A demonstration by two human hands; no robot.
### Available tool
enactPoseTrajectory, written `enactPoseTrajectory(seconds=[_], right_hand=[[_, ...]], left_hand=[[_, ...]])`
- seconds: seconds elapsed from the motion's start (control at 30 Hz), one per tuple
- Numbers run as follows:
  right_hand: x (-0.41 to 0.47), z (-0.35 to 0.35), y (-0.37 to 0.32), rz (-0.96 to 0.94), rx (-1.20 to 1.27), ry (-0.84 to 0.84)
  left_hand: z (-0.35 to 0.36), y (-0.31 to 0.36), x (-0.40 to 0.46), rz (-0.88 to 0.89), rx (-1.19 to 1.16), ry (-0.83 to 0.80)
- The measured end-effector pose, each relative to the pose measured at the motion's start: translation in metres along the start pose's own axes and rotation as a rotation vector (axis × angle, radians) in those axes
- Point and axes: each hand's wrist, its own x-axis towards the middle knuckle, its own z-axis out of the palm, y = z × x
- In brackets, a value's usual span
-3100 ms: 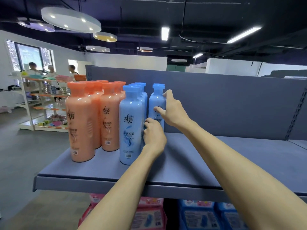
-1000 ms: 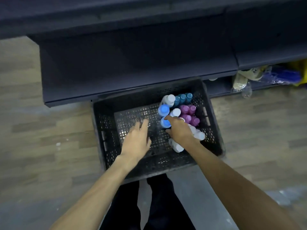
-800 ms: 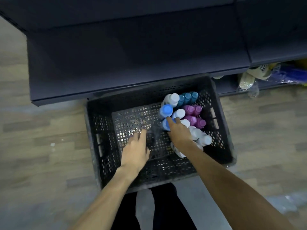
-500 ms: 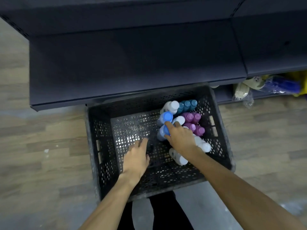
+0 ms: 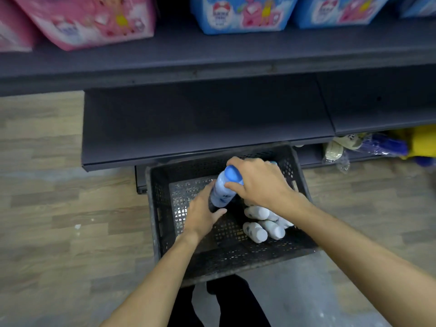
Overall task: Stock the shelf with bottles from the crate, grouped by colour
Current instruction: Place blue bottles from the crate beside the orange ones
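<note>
We grasp the blue bottle (image 5: 223, 190) with both hands, right hand (image 5: 257, 182) curled round its cap, left hand (image 5: 204, 214) round its base, above the black crate (image 5: 157, 208) holding white bottles (image 5: 259, 223), on wood-look floor (image 5: 59, 208) before dark shelving (image 5: 200, 119).

The crate (image 5: 155, 208) was black perforated plastic, matt and scuffed, its rim dusty grey, while the blue bottle (image 5: 221, 192) inside it looked like smooth plastic with a faintly glossy cap. The shelf (image 5: 188, 128) was dark matt painted metal, the floor (image 5: 47, 208) wood-grain plank with a dull finish, and the pink and blue packs (image 5: 240, 15) above were shiny printed plastic film
</note>
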Motion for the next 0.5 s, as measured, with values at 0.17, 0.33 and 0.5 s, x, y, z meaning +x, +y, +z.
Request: enactPoseTrajectory(seconds=[0.17,0.33,0.5], right_hand=[[-0.007,-0.074,-0.020,-0.027,0.037,0.072],[-0.016,-0.119,-0.038,-0.046,0.134,0.277],[-0.029,-0.123,-0.045,-0.039,0.500,0.367]], left_hand=[[-0.047,0.047,0.005,0.089,-0.082,0.024],[-0.078,0.098,0.003,0.172,-0.207,0.070],[-0.107,0.137,-0.005,0.231,-0.273,0.054]])
